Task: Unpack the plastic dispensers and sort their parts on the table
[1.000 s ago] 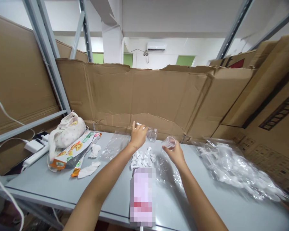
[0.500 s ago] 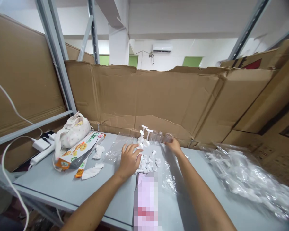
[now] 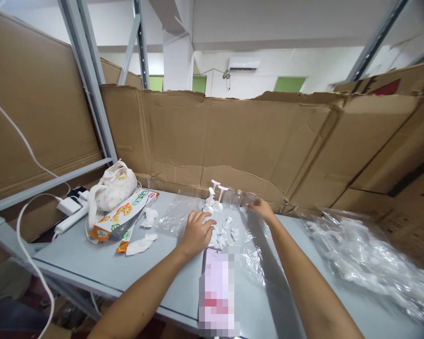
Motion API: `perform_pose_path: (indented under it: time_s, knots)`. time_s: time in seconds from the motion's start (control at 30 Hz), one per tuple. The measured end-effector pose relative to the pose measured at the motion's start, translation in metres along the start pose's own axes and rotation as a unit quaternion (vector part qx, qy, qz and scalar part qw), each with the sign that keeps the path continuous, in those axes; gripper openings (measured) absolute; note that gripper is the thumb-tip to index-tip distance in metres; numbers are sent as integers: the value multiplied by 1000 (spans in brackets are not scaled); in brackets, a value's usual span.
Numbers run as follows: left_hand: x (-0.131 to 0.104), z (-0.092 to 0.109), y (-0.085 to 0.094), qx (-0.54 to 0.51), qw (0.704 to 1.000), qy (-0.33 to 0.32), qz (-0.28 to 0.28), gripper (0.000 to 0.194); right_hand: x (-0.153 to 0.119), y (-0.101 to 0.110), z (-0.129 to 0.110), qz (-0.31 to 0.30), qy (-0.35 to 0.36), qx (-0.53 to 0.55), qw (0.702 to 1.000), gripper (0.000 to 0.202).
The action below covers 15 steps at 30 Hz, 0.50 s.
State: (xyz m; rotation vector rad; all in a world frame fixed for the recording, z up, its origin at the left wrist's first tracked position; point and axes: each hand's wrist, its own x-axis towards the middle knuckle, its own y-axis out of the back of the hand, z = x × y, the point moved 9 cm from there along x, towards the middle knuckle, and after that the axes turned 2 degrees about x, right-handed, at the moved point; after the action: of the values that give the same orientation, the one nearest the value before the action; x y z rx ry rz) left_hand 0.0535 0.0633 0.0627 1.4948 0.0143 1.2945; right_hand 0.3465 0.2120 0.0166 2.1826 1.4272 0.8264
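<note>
At the back of the table, my right hand (image 3: 264,210) has its fingers closed on the side of a clear plastic cup (image 3: 250,198). Left of that cup stand a small clear bottle (image 3: 237,199) and another clear container (image 3: 228,196). My left hand (image 3: 198,230) is low over the tabletop with its fingers spread and bent, beside a pile of small white plastic parts (image 3: 225,234). Whether its fingertips touch any of them I cannot tell. Several white parts with T-shaped tops (image 3: 222,192) stand upright behind the pile.
A phone (image 3: 217,282) lies in front of the pile. Thin clear bags (image 3: 176,214) lie on the table (image 3: 176,287). Leftward are a food carton (image 3: 127,214), a cloth pouch (image 3: 116,186), crumpled tissues (image 3: 141,245) and a power strip (image 3: 70,220). A big bag of white parts (image 3: 367,263) fills the right. Cardboard (image 3: 212,136) walls the back.
The view has shifted slightly, so everything sits a little further right. Both hands keep nearly the same places, the right one still at the clear cup.
</note>
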Motion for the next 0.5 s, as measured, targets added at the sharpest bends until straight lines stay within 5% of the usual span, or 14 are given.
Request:
perform_pose_path:
  time_s: [0.33,0.5]
  knots:
    - [-2,1,1,-14,1000,3,-1,21,-2,-3,-5,-19,-21,-102,994,41]
    - [-2,3,1,-17,1000,-4,-5,21,-5,14,2,-26,-27,-167,985,54]
